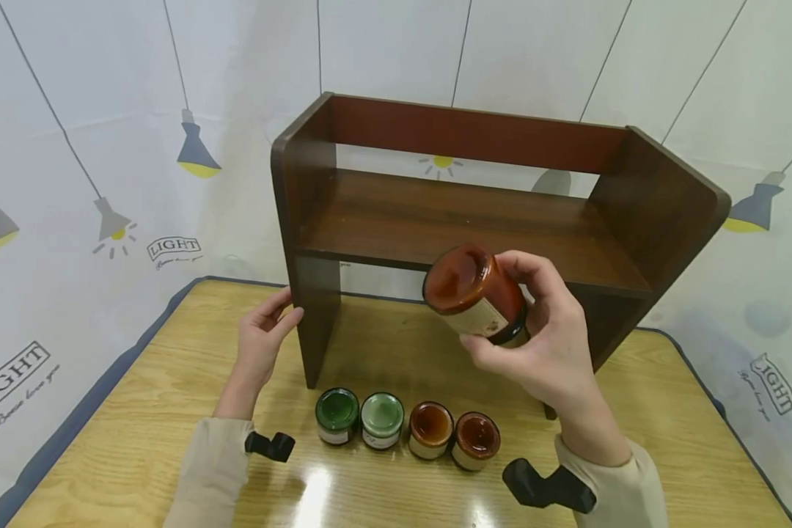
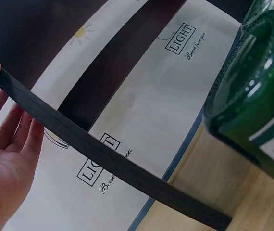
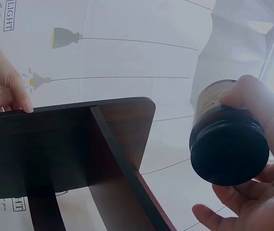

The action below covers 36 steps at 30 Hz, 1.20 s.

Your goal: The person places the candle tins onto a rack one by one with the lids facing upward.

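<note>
My right hand [image 1: 554,337] grips an amber glass jar [image 1: 475,301] between thumb and fingers, raised in front of the brown wooden shelf [image 1: 462,213]. The jar is tilted, its round glass base towards the head view. Its dark lid [image 3: 230,149] faces the right wrist camera, and a pale label wraps its side. At the shelf's left side panel, my left hand [image 1: 264,337] holds the front edge, thumb at the edge and fingers along the outer face. Below, two green jars [image 1: 337,415] and two amber jars [image 1: 430,429] stand in a row on the table.
The shelf stands on a light wood table [image 1: 152,374], with a middle board, tall side panels and a back rail [image 1: 482,136]. Behind it hangs a white cloth [image 1: 237,66] printed with lamps. A green jar [image 2: 252,96] looms close to the left wrist camera.
</note>
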{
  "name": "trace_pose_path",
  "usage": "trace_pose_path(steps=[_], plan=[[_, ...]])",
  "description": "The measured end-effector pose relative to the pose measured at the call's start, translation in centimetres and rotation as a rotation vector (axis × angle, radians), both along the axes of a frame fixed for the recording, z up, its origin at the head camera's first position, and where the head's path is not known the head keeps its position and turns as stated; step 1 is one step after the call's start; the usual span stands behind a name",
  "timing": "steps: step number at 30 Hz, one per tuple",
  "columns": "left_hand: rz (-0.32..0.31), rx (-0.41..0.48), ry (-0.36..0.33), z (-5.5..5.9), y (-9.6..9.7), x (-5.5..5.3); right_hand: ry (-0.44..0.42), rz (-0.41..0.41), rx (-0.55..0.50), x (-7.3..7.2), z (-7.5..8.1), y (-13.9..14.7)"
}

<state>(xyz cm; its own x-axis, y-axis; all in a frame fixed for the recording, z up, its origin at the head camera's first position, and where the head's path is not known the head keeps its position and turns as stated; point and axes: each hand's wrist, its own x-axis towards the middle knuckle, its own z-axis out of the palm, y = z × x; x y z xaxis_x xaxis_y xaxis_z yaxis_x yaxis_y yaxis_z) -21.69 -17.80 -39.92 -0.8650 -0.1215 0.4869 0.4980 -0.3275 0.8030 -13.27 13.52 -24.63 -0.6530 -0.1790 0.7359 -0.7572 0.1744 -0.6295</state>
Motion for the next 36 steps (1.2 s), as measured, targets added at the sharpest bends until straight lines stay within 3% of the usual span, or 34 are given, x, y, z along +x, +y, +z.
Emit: trace_pose_path(steps=[12,23,36], plan=[[-0.012,0.003,0.023,0.2,0.1,-0.2,-0.004,-0.062,0.106,-0.5,1.9,-0.6],[-0.017,0.0,0.022,0.0,-0.1,-0.3,-0.033,-0.065,0.109,-2.0,2.4,-1.8],[-0.006,-0.016,0.021,0.0,-0.1,-0.1,-0.041,0.013,0.042,-3.4,2.4,-3.7]])
